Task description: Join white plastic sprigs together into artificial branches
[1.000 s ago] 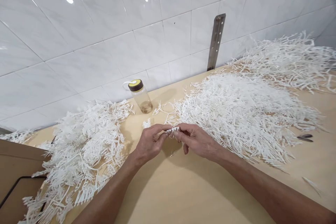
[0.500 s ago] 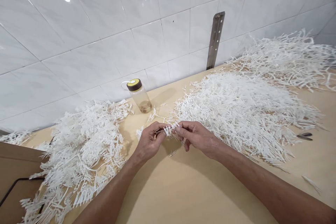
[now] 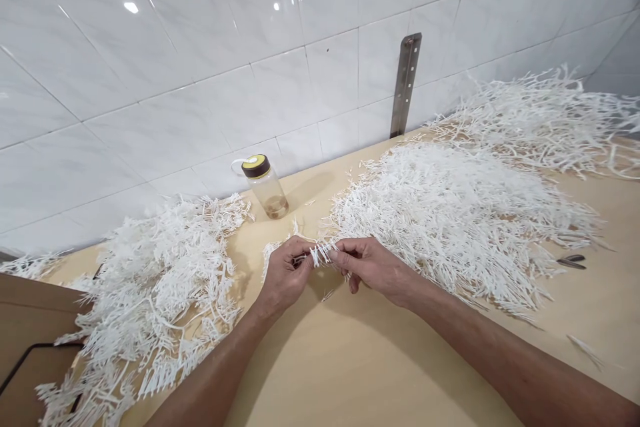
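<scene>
White shiny tiles cover the wall behind a light wooden tabletop (image 3: 350,360). Right in the middle, just above the wood, a small white plastic comb piece (image 3: 321,254) is pinched at both ends. The left hand (image 3: 286,275) grips one end with its fingers closed on it, and the right hand (image 3: 371,265) grips the other end the same way. A tiny white bit (image 3: 329,293) lies under the hands. A big white pile (image 3: 460,220) sits just to the right, and another pile (image 3: 155,287) spreads out on the left. A clear bottle (image 3: 267,185) with a yellow lid stands by the wall. A metal strip (image 3: 405,83) is fixed on the tiles.
</scene>
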{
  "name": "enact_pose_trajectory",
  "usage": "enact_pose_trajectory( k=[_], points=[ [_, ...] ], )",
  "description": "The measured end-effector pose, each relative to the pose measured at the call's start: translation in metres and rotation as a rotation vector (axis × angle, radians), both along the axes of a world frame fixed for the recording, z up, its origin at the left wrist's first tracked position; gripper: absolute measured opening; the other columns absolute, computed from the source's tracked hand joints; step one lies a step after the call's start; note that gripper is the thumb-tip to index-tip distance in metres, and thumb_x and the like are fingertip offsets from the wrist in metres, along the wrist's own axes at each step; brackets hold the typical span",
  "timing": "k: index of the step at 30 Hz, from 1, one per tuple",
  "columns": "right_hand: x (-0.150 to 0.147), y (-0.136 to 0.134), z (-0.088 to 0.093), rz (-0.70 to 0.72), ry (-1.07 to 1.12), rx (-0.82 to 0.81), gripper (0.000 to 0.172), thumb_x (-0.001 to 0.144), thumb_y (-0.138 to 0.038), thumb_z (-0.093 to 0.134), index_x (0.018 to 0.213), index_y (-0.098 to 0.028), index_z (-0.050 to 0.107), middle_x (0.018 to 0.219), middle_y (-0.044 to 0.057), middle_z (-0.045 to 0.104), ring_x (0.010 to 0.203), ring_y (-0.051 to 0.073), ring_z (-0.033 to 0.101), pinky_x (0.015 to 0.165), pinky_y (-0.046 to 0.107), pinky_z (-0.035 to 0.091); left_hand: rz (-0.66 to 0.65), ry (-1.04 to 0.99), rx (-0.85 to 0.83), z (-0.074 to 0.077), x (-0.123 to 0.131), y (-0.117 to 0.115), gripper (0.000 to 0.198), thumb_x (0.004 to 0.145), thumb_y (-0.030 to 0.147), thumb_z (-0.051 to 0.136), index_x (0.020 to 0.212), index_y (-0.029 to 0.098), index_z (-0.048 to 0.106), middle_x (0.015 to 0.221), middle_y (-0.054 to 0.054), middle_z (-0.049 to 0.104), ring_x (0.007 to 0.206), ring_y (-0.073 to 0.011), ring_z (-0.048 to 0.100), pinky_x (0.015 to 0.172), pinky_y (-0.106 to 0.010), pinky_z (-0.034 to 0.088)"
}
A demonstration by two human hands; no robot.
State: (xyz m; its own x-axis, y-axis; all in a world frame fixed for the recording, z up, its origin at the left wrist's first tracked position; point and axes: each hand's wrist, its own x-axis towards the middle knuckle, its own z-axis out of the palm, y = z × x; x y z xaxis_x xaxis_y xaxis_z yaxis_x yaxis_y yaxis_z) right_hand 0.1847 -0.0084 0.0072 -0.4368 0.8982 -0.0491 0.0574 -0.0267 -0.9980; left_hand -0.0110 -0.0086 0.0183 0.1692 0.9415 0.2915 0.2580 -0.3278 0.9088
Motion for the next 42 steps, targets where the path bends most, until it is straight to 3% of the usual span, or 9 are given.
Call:
enact_pose_trajectory(
  k=[9, 17, 24, 30, 37, 42],
  points=[
    [0.010, 0.004, -0.001, -0.042, -0.089, 0.079, 0.026, 0.089, -0.044, 0.060, 0.083, -0.019, 0.065, 0.071, -0.002, 0.058, 0.051, 0.010, 0.060, 0.053, 0.024, 0.045, 0.017, 0.095, 0.086, -0.006, 0.003, -0.003, 0.011, 0.084, 0.025, 0.066, 0.078, 0.021, 0.074, 0.081, -0.006, 0.067, 0.076, -0.0175, 0.059, 0.071, -0.026, 0.043],
    [-0.001, 0.001, 0.003, -0.160, -0.125, 0.099, 0.020, 0.089, -0.037, 0.056, 0.082, -0.019, 0.062, 0.068, -0.004, 0.056, 0.047, 0.011, 0.058, 0.051, 0.025, 0.044, 0.058, 0.115, 0.013, -0.010, 0.007, -0.011, 0.010, 0.083, 0.021, 0.064, 0.085, 0.019, 0.074, 0.063, 0.000, 0.060, 0.057, -0.0125, 0.047, 0.057, -0.023, 0.036],
    [-0.006, -0.006, 0.003, -0.270, -0.402, 0.389, 0.020, 0.092, -0.031, 0.048, 0.080, -0.020, 0.059, 0.070, 0.000, 0.061, 0.061, 0.015, 0.056, 0.058, 0.028, 0.041, 0.025, 0.237, 0.065, -0.013, 0.005, -0.005, 0.021, 0.084, 0.010, 0.049, 0.083, 0.019, 0.068, 0.073, 0.000, 0.068, 0.070, -0.0147, 0.061, 0.069, -0.024, 0.045],
    [-0.006, -0.006, 0.000, -0.244, -0.355, 0.376, 0.022, 0.094, -0.032, 0.046, 0.081, -0.019, 0.058, 0.071, 0.000, 0.060, 0.060, 0.014, 0.055, 0.059, 0.028, 0.040, -0.033, 0.241, 0.047, -0.012, 0.003, -0.002, 0.019, 0.089, 0.021, 0.053, 0.087, 0.017, 0.071, 0.073, -0.002, 0.067, 0.070, -0.0151, 0.061, 0.066, -0.024, 0.045],
    [-0.008, -0.004, -0.002, -0.240, -0.341, 0.395, 0.023, 0.095, -0.031, 0.046, 0.079, -0.019, 0.058, 0.068, -0.001, 0.059, 0.060, 0.014, 0.054, 0.060, 0.027, 0.039, 0.020, 0.231, 0.117, -0.012, 0.006, -0.002, 0.025, 0.092, 0.031, 0.053, 0.080, 0.017, 0.069, 0.068, -0.001, 0.060, 0.066, -0.0134, 0.053, 0.062, -0.025, 0.040],
    [-0.007, -0.003, -0.002, -0.272, -0.496, 0.565, 0.019, 0.094, -0.021, 0.044, 0.078, -0.019, 0.054, 0.074, 0.001, 0.059, 0.066, 0.015, 0.052, 0.062, 0.028, 0.037, 0.057, 0.273, 0.171, -0.010, 0.006, -0.007, 0.026, 0.092, 0.026, 0.053, 0.068, 0.017, 0.059, 0.062, 0.002, 0.050, 0.062, -0.0115, 0.046, 0.060, -0.024, 0.036]
  ],
)
